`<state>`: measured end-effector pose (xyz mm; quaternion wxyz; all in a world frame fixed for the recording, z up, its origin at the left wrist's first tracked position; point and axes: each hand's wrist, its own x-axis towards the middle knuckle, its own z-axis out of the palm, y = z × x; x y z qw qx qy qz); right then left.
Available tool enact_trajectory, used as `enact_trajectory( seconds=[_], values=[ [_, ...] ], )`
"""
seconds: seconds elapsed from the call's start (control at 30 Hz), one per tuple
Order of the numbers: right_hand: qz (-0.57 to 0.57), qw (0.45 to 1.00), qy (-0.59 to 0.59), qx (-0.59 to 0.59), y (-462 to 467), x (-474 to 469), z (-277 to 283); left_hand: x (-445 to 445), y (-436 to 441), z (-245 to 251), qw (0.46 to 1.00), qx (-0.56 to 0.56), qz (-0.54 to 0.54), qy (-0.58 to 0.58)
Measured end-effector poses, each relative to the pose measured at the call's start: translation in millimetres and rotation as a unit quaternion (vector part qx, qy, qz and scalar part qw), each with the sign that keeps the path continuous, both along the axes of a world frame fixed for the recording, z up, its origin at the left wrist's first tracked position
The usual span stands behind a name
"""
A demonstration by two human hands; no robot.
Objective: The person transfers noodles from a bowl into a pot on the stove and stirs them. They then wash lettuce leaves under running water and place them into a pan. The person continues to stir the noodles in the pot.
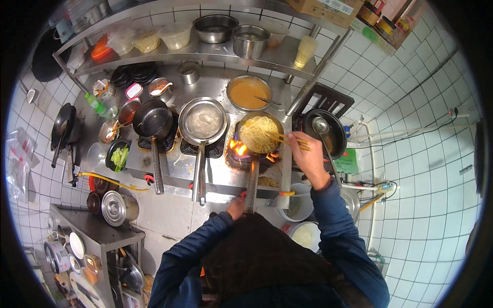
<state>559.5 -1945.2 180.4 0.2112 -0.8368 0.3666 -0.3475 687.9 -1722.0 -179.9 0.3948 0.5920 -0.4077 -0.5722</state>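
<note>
My right hand [308, 156] grips a pair of wooden chopsticks [283, 138], whose tips are in the noodles [259, 133]. The noodles sit in a long-handled frying pan [252, 183] on the right burner, with orange and blue flames [239, 148] around its underside. Low at the stove front, my left hand [235, 208] is beside the pan handle, its fingers at a red burner knob [243, 194]; the handle partly hides them, so their grip is unclear. A steel pan [203, 120] and a dark pan [152, 118] stand on the other burners.
Behind the noodles is a bowl of orange-brown liquid [249, 92]. A ladle [320, 126] rests in a dark pot [335, 142] at the right. Leafy greens [120, 157] and sauce bowls [129, 111] stand left. A steel shelf [215, 57] spans the back; a white bucket [302, 204] is below.
</note>
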Motion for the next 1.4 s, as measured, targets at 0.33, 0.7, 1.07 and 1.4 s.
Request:
enact_trajectory(
  seconds=[0.33,0.7,1.07,1.4],
  values=[
    [0.066,0.993,-0.067,0.076,6.7,7.4,-8.1,10.6,21.3,54.3,0.982,0.102,0.06,0.148],
    [-0.066,0.96,-0.143,0.232,-14.3,-8.8,-37.7,25.1,56.1,40.6,0.971,0.171,0.106,0.131],
    [-0.095,0.916,-0.283,0.268,-14.4,-50.4,-52.9,79.5,158.6,20.1,0.907,0.216,0.271,0.239],
    [-0.087,0.946,-0.23,0.211,-4.6,-77.5,-42.2,22.9,411.3,-93.4,0.871,0.469,0.143,0.017]
  ],
)
